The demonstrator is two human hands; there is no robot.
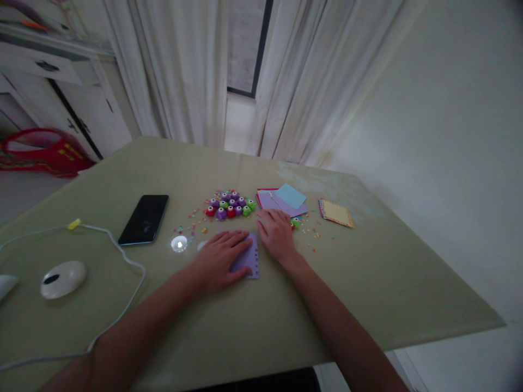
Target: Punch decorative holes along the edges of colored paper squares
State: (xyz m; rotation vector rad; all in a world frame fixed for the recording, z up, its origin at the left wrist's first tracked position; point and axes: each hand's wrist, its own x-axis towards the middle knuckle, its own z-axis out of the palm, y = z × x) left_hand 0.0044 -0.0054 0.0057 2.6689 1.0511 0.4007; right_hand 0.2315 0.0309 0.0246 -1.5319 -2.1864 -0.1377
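Observation:
My left hand [223, 258] lies flat, fingers spread, on a purple card [253, 261] with small holes or notches down its right side. It covers most of the card. My right hand [277, 233] rests palm down just to the right, its fingers stretched toward a stack of coloured paper [265, 201] topped by a light blue sheet [291, 195]. Small green, red and blue pieces [296, 222] show partly beside its fingers. Beyond both hands sits a cluster of purple, red and green beads with eye-like faces [231, 211]. Tiny coloured bits [196, 218] are scattered around them.
A black phone [145, 219] and a clear round disc [178, 243] lie to the left. Further left are a white mouse [63, 279] and a white cable [131, 261] running under my left forearm. On the right sits a yellow notepad [336, 212]. Curtains hang behind the table [392, 272].

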